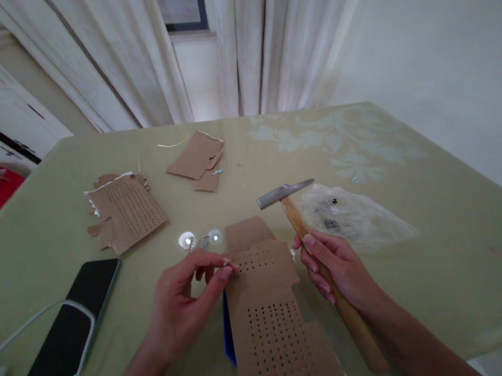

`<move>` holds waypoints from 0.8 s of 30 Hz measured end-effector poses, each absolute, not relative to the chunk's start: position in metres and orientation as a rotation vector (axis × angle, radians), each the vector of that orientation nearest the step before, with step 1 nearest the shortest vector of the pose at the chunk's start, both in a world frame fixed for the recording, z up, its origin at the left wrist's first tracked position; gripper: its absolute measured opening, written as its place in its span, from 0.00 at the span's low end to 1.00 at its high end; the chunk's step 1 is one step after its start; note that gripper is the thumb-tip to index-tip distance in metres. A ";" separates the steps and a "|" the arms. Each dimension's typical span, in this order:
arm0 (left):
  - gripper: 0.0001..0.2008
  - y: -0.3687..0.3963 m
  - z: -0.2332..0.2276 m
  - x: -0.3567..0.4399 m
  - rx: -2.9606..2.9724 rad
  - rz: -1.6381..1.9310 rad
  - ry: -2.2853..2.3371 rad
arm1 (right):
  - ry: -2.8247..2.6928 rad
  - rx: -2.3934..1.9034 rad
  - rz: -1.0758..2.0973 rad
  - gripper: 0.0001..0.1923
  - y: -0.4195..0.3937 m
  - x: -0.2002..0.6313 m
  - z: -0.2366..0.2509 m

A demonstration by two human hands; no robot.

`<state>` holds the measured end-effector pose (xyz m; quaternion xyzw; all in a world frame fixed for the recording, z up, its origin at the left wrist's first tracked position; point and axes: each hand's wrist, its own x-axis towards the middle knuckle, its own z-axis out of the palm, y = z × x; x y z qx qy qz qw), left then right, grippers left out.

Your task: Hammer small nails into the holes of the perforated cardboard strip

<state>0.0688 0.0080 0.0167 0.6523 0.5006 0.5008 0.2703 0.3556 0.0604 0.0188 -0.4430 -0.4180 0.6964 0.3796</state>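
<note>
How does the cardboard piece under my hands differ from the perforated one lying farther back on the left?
The near cardboard strip is longer and lies lengthwise toward the camera; the far perforated piece is shorter and turned askew. The left hand touches the near one; the far one lies untouched on torn scraps. Both are brown, with rows of small holes.

A black phone (74, 319) lay on the green surface (461, 254) with a white cable (22, 325) over it. Torn cardboard pieces (126, 211) sat farther back. A clear plastic bag (353, 215) lay near white curtains (253, 32).
</note>
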 end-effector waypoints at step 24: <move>0.05 0.007 0.016 0.075 1.922 1.365 1.356 | -1.058 -1.109 1.827 0.25 0.058 0.355 0.018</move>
